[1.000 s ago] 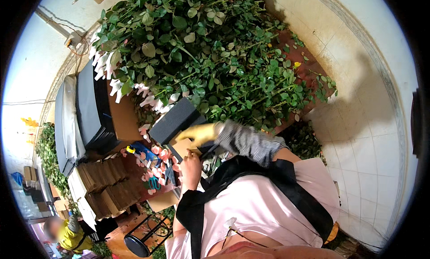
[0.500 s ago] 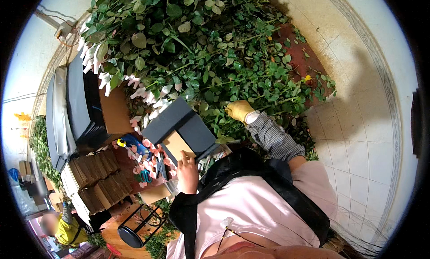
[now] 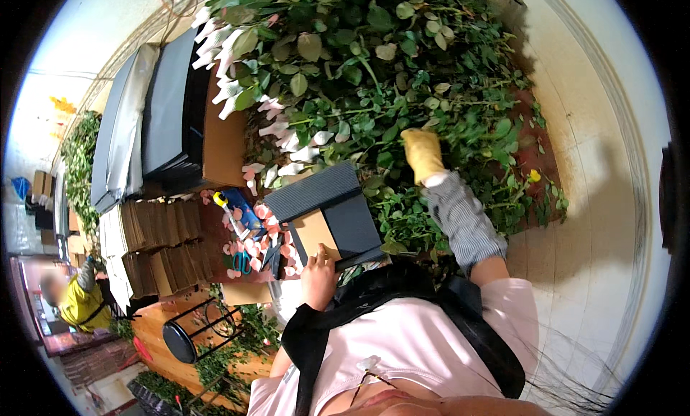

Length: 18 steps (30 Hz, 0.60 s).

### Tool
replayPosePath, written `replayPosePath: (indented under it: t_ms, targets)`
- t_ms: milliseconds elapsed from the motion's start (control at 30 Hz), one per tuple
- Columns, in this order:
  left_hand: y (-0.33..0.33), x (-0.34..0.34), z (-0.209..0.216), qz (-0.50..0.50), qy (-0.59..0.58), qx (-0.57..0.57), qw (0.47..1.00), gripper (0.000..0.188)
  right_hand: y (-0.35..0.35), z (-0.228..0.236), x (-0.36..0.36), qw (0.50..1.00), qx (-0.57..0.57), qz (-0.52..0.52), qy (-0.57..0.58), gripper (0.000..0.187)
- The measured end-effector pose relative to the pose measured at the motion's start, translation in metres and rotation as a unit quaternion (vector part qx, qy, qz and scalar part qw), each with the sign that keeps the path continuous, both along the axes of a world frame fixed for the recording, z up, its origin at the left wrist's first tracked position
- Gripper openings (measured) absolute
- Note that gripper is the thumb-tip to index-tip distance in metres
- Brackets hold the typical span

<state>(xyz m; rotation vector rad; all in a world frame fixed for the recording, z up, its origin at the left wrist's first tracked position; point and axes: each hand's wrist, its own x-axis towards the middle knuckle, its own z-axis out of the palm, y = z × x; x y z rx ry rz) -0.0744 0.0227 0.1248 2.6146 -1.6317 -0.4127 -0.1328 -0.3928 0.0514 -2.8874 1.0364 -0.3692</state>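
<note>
My left hand (image 3: 318, 281), bare, presses its fingers on a brown cardboard piece (image 3: 310, 229) that lies on a dark corrugated sheet (image 3: 352, 225) in front of me. My right hand (image 3: 424, 156) wears a yellow glove and a striped oversleeve. Its fingers are curled at the leaves and seem closed on a leafy rose stem (image 3: 460, 137), which is blurred; the exact grip is hidden. Around it spreads a big heap of leafy rose stems (image 3: 345, 64), with white-sleeved flower heads (image 3: 228, 92) along its left side.
Left of the sheet lie scissors (image 3: 241, 262), a blue-and-yellow tool (image 3: 241, 213) and scattered pink petals. Stacks of dark sheets (image 3: 172, 114) and folded brown cardboard (image 3: 162, 225) stand further left. A black stool (image 3: 180, 342) is at lower left; a person in yellow (image 3: 83, 304) is beyond.
My gloved right hand has moved a little farther out over the heap, and leaves beside it blur. My left hand stays on the cardboard. The whole view has shifted.
</note>
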Motion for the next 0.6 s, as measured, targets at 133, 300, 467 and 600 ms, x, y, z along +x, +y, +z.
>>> replayPosePath:
  t_ms: [133,300,467,600]
  targets:
    - [0.004,-0.001,-0.005,0.01,0.003,0.011,1.0,0.04,0.018,0.129,-0.012,0.974,-0.187,0.072,-0.106,0.035]
    - [-0.004,0.014,0.009,-0.015,0.03,0.038,0.999,0.071,0.034,0.189,-0.056,0.982,-0.135,0.093,-0.091,0.036]
    - [-0.006,0.048,0.003,0.068,0.165,-0.057,0.982,0.057,0.039,0.158,-0.111,0.954,0.219,0.183,-0.095,0.037]
    - [0.023,0.114,-0.07,0.216,0.621,-0.132,0.742,0.042,0.063,0.134,-0.138,0.921,0.338,0.194,-0.014,0.036]
